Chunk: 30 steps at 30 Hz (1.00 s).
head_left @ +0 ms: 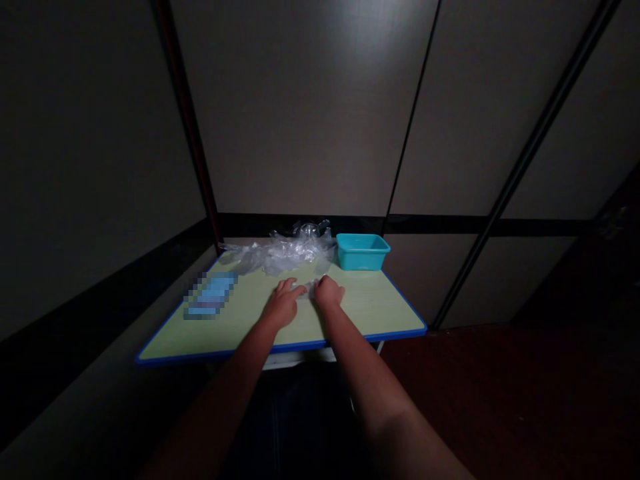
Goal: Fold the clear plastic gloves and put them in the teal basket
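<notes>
My left hand [282,304] lies on the table, its fingers stretched forward and its thumb spread toward the right hand. A small piece of clear plastic [307,291], perhaps a bag, lies between the two hands, beside the left thumb. My right hand [328,292] is closed, with its curled fingers on the right end of this plastic. Beyond both hands, a loose heap of crumpled clear plastic bags [285,252] spreads across the back of the table.
A turquoise plastic basket [364,257] stands at the back right corner of the pale yellow-green table [370,313], which has a blue edge. On the left lies a blurred-out blue rectangular object [211,295]. Panelled walls [310,120] rise behind and to the left.
</notes>
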Motion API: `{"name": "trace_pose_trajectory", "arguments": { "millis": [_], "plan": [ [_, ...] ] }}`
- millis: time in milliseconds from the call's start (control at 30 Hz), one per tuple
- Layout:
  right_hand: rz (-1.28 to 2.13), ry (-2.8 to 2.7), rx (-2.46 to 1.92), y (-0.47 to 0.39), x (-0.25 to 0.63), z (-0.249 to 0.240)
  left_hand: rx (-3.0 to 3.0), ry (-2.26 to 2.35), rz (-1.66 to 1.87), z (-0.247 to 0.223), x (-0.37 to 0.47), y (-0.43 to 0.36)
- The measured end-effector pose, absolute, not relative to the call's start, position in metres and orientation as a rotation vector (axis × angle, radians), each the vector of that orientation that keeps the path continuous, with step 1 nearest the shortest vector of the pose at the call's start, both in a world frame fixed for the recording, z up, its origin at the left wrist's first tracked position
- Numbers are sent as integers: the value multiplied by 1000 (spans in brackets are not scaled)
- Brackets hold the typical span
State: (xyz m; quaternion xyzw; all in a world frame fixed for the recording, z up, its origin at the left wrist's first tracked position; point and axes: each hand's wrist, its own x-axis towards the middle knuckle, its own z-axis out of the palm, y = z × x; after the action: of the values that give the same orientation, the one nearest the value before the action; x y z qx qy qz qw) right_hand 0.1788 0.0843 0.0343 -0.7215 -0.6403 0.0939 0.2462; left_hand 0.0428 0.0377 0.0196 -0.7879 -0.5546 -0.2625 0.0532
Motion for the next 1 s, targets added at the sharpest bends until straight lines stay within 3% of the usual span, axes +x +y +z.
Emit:
{"name": "trace_pose_trajectory", "arguments": {
  "millis": [867, 1000],
  "plan": [
    [252, -1764, -1983, 84, 179, 34, -2480, -1691, -865, 15, 39, 44],
    [255, -1764, -1984, 84, 179, 35, -2359, -1636, -1035, 18, 38, 45]
  ]
}}
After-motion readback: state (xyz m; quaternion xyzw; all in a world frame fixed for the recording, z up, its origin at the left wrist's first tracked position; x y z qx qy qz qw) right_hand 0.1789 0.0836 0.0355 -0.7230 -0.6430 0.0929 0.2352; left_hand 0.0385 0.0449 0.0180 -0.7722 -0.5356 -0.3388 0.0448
